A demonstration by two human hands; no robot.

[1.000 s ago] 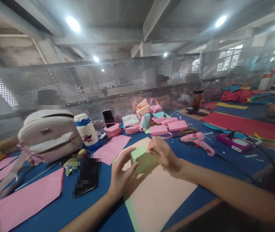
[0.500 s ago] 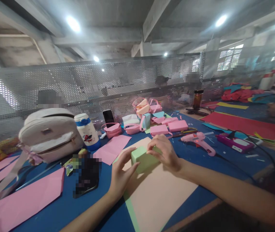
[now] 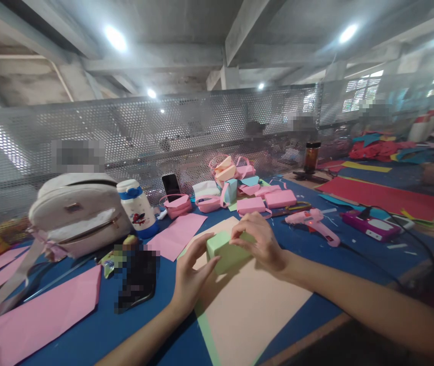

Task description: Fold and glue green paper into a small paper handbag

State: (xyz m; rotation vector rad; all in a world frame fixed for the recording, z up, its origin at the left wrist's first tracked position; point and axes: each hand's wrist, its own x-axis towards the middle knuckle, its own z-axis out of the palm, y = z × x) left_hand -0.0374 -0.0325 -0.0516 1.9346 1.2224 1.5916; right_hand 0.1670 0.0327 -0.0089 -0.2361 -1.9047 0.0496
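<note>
A light green paper box point(image 3: 225, 252) is held between both hands above a peach sheet of paper point(image 3: 247, 305) on the blue table. My left hand point(image 3: 191, 274) cups its near left end, thumb and fingers wrapped round the corner. My right hand point(image 3: 259, 242) presses its fingers on the box's top right edge. A green sheet edge shows under the peach one.
A white bag point(image 3: 75, 213), a bottle point(image 3: 136, 207) and a phone point(image 3: 171, 186) stand at the back left. Pink paper boxes point(image 3: 255, 201) are piled behind, a pink glue gun point(image 3: 312, 222) lies right. Pink sheets point(image 3: 37, 317) lie left. A perforated metal screen point(image 3: 163, 132) closes the back.
My right hand's fingers shifted slightly on the box's top edge. The box and my left hand stayed almost where they were.
</note>
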